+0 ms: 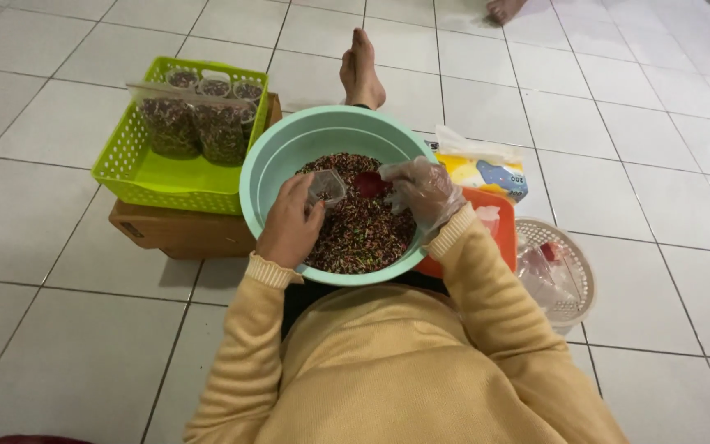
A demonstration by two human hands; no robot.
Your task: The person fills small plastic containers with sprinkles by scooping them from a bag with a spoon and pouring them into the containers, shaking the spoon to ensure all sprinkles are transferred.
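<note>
Our left hand (289, 224) grasps a small clear cup (326, 187) tilted toward three o'clock, so our gloved right hand (422, 191), fingers clenched on a red scoop (369, 183), reaches it over the bowl (269, 160).

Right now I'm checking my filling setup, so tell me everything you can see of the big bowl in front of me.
The bowl is a large round basin, pale mint green, apparently smooth plastic, sitting upright at the person's lap beside a green basket. It is partly filled with small mixed dark, reddish and greenish grains. The bare left hand holds a small clear container over the grains, and the gloved right hand holds a red scoop beside it.
</note>
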